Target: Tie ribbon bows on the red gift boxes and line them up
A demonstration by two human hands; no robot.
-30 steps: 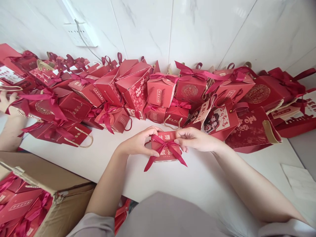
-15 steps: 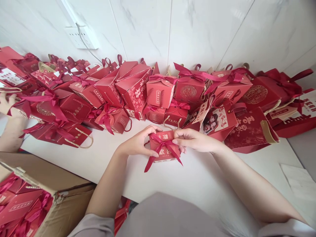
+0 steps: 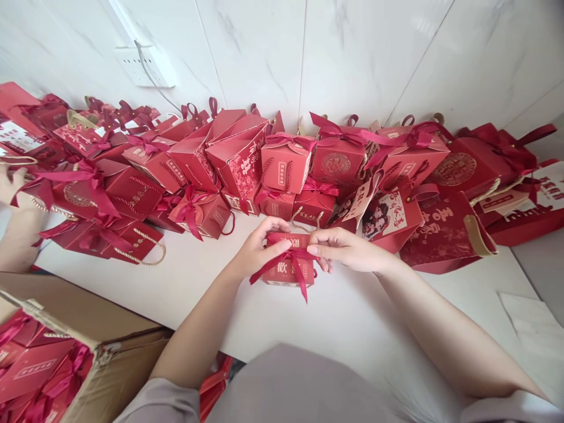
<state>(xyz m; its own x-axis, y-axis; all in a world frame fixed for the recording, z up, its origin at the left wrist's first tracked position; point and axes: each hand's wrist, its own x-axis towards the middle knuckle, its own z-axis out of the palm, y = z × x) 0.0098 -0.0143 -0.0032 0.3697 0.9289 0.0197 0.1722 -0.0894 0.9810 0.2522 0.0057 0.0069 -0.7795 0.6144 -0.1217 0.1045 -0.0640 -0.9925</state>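
Observation:
A small red gift box (image 3: 282, 271) with gold characters and a dark red ribbon bow stands on the white table (image 3: 185, 288), close to the row of boxes behind it. My left hand (image 3: 258, 247) is closed around the box's left top side. From the other side my right hand (image 3: 346, 248) pinches the ribbon at the top of the box. The ribbon tails hang down over the front of the box.
Many red gift boxes and bags (image 3: 286, 161) with ribbons and rope handles are piled along the white marble wall. A cardboard carton (image 3: 66, 346) with more red boxes sits at the lower left. Another person's hand (image 3: 13, 188) is at the far left edge. White paper (image 3: 529, 314) lies at right.
The small box has tipped from tilted toward me to standing upright and moved slightly away toward the pile; both hands went with it.

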